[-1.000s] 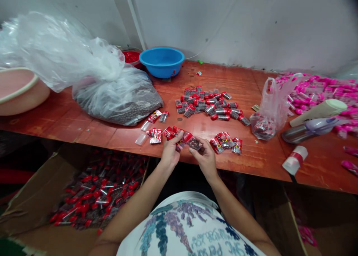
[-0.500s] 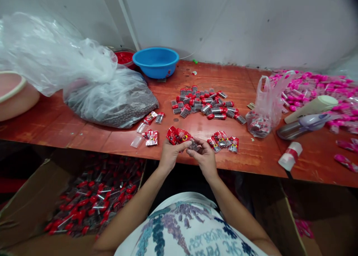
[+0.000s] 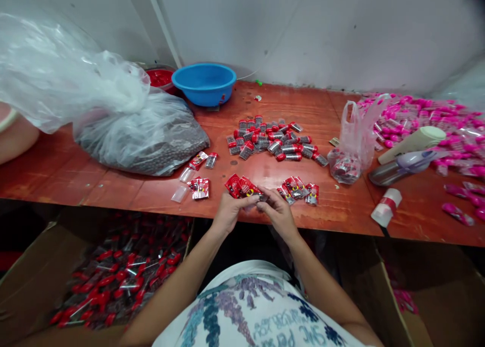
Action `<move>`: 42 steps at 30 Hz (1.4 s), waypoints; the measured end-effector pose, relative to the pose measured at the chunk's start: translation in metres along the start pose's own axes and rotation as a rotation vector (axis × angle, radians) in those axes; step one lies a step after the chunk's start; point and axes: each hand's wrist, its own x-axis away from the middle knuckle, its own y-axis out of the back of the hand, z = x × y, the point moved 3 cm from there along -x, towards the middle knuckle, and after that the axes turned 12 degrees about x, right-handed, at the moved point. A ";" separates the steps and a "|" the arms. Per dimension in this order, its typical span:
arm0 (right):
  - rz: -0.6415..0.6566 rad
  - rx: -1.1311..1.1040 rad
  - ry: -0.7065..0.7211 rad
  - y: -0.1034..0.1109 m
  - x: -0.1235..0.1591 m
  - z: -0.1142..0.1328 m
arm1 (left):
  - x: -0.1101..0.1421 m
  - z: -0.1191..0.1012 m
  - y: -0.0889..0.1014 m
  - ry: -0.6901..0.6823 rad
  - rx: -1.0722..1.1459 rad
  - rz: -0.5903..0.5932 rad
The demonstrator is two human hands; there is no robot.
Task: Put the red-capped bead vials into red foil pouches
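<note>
My left hand (image 3: 228,214) is closed on several red printed packets (image 3: 242,186) that fan out above its thumb, just over the table's front edge. My right hand (image 3: 280,214) is closed too, its thumb and fingers pinching the dark, clear-walled end of a packet (image 3: 261,197) beside the left thumb. Fingers hide part of what is held. To the right lies a group of red packets (image 3: 293,188), with another packet (image 3: 312,194) next to it. Left of my hands are more red packets (image 3: 200,188) and a clear empty tube (image 3: 179,193).
Small red-capped containers of dark beads (image 3: 273,140) lie behind my hands. A large clear bag of dark beads (image 3: 151,140) and a blue basin (image 3: 204,82) stand left. Right are a small plastic bag (image 3: 346,162), bottle (image 3: 397,169) and pink items (image 3: 424,119). A cardboard box (image 3: 34,271) sits below.
The view has shifted slightly, so the table things appear a little further left. Both hands stay together on the packets, with the right fingers slightly shifted at the dark end.
</note>
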 end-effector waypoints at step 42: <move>0.205 0.541 0.234 -0.133 -0.092 0.008 | -0.029 -0.036 0.110 -0.354 0.477 -0.489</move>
